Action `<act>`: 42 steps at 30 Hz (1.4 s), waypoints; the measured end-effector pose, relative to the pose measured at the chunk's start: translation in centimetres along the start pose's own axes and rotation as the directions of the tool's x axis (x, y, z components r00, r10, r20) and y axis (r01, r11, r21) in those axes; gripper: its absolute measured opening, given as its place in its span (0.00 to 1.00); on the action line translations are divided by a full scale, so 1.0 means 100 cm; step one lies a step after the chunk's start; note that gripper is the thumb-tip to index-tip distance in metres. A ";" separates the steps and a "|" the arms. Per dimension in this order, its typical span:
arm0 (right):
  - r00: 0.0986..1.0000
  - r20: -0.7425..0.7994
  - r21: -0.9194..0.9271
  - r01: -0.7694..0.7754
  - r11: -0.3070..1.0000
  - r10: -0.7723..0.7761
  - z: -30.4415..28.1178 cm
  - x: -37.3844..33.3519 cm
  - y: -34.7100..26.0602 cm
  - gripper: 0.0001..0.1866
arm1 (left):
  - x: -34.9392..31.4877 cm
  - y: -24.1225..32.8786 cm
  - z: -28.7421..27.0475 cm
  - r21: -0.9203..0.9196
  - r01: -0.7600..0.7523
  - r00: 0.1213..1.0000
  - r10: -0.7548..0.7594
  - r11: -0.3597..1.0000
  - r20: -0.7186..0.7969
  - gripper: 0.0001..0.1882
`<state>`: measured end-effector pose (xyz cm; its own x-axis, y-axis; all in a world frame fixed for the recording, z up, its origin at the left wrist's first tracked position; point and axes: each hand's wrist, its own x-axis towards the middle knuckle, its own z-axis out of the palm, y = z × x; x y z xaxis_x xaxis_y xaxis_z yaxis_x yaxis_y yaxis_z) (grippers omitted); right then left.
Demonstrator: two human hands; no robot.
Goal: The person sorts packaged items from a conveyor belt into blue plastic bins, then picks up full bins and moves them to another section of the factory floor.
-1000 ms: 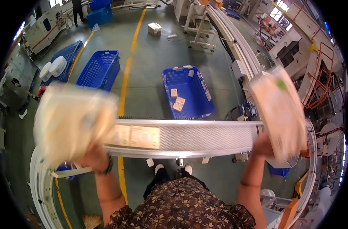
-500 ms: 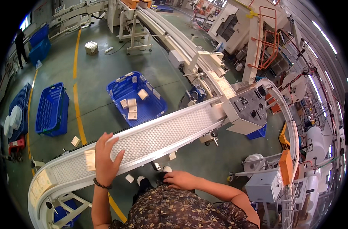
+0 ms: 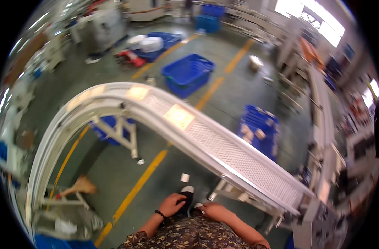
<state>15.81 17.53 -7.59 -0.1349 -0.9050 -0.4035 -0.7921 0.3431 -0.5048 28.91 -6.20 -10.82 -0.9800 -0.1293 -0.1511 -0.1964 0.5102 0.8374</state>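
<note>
My left hand [image 3: 172,205], with a dark beaded bracelet at its wrist, is held low before my body, its fingers loosely bent and apart, with nothing seen in it. Beside it, my right hand [image 3: 217,212] is at my waist, fingers loosely stretched, also with no visible object. Both are on the near side of a curved white conveyor [image 3: 247,166] with a mesh belt and touch nothing on it. A pale square pack [image 3: 180,116] lies on the belt, and another pale pack [image 3: 137,92] sits farther left at the bend. The picture is somewhat blurred.
Beyond the conveyor stand a blue crate [image 3: 188,74] and a second blue crate [image 3: 260,130] with several pale packs inside. A small white block [image 3: 185,177] lies on the floor near my feet. A broom [image 3: 82,185] is at the lower left, under the bend. Yellow lines mark the floor.
My view has swung left toward the conveyor's bend. My left hand has come down from above the belt to my waist; my right hand stays low.
</note>
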 end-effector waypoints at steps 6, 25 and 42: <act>0.926 0.281 -0.081 0.285 0.955 -0.253 0.037 0.077 -0.059 0.15 | -0.163 -0.069 -0.013 -0.121 0.470 0.868 -0.483 0.874 -0.119 0.17; 0.801 0.586 -0.055 -0.113 0.992 0.123 0.301 0.311 0.069 0.19 | -0.316 -0.430 0.089 -0.700 0.641 0.278 -0.945 0.315 -0.170 0.12; 0.607 0.017 0.501 -0.693 0.519 0.794 0.518 0.531 0.330 0.41 | -0.287 -0.588 0.311 -0.944 0.331 0.045 -0.999 0.010 0.005 0.14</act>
<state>13.36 -6.16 -85.15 -0.7012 -0.2729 -0.6587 -0.0197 0.9309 -0.3647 67.58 -6.07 -72.05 0.1520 -0.5114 -0.8458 -0.2968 -0.8399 0.4544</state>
